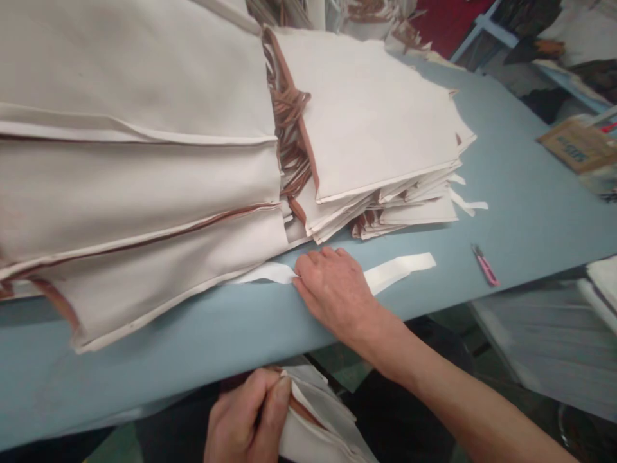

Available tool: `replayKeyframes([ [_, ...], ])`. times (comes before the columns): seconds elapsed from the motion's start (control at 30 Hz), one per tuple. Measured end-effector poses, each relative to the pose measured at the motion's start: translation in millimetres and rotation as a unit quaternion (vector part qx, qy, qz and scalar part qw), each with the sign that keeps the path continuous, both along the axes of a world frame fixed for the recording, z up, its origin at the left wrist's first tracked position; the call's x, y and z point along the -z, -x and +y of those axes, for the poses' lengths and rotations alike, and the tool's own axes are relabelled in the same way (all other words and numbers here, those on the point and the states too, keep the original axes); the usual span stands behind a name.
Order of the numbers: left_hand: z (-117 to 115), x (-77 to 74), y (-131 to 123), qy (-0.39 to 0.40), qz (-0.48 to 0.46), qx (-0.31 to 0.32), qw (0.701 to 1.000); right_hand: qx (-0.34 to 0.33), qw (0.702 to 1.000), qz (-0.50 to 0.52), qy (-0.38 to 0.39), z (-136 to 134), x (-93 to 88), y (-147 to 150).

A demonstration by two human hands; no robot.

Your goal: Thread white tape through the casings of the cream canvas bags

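My left hand (pixel 248 415), at the bottom, is closed in a pinch on the edge of a cream fabric piece (pixel 318 432) with brown trim, which hangs below the table edge. On the blue table my right hand (pixel 335 286) has its fingers curled down on a white strip (pixel 401 270). The strip comes out on both sides of the hand; the fingertips are partly hidden. Just beyond that hand lies a stack of cream fabric pieces (pixel 380 122) with brown edging and tangled brown ties (pixel 289 106). Larger cream panels (pixel 135 180) with piped seams spread across the left.
Pink-handled thread snips (pixel 486 265) lie on the blue table (pixel 535 193) to the right. A brown cardboard piece (pixel 573 146) is at the far right. Below the table's front edge, a grey surface (pixel 544 347) stands at the lower right.
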State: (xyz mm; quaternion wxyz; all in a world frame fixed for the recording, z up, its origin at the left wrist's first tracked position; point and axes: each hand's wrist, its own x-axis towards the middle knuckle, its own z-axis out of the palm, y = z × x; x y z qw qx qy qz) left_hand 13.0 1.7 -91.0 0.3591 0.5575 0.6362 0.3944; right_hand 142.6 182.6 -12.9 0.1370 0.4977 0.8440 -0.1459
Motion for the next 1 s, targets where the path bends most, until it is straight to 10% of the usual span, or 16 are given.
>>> replayKeyframes([
  [0.2,6.3,-4.8,8.9,0.022,0.023,-0.083,0.996,0.111,0.962,0.174,0.176,-11.7,1.6,-19.1],
  [0.37,7.3,-17.0,2.8,0.000,0.007,-0.056,0.998,0.272,0.771,0.443,0.369,-49.2,15.3,-33.2],
  [0.53,-8.1,-21.1,-7.0,-0.047,0.100,-0.027,0.993,0.402,0.561,0.603,0.400,-93.9,19.4,-35.2],
  [0.7,-18.8,-22.7,-7.7,-0.093,0.212,-0.013,0.973,0.465,0.413,0.650,0.438,-124.3,18.8,-36.5],
  [0.83,-11.9,-26.7,-11.3,-0.109,0.223,0.081,0.965,0.516,0.359,0.650,0.427,-138.0,19.3,-37.9],
  [1.0,-8.4,-44.7,-33.5,-0.128,0.103,0.020,0.986,0.496,0.365,0.668,0.419,-151.0,24.9,-44.1],
])
